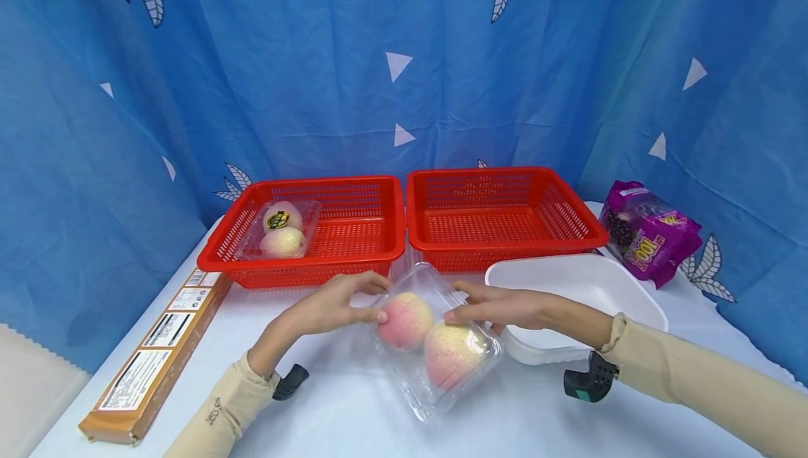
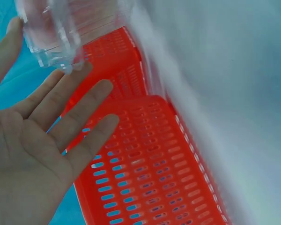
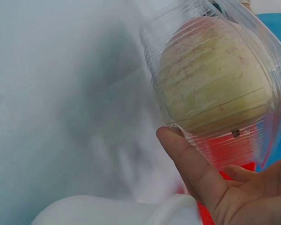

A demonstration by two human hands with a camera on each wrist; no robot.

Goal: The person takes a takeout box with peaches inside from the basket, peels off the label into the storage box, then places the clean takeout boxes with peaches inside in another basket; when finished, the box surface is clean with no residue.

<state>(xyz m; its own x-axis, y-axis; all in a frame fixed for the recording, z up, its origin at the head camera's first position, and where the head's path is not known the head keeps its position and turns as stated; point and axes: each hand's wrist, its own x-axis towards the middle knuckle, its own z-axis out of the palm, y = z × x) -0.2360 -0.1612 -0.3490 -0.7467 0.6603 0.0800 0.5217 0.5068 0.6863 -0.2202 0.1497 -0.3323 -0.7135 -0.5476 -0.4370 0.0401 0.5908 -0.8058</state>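
Note:
A clear plastic box (image 1: 404,382) with two pink-and-yellow peaches (image 1: 451,354) is held tilted above the white table. My left hand (image 1: 330,306) pinches its left edge, thumb on one face and fingertips behind; the other fingers spread out straight in the left wrist view. At the opposite edge, my right hand (image 1: 508,306) holds the box between thumb and fingers. The right wrist view shows an extended finger (image 3: 192,164) against the box below one peach (image 3: 215,77). Part of the right hand's grip is hidden by the box.
Behind the hands stand two red baskets (image 1: 303,274), (image 1: 505,244); the left one contains another box of peaches (image 1: 282,240). A white tub (image 1: 583,353) sits by my right hand, with a purple bag (image 1: 656,244) beyond. A long brown carton (image 1: 154,353) lies left.

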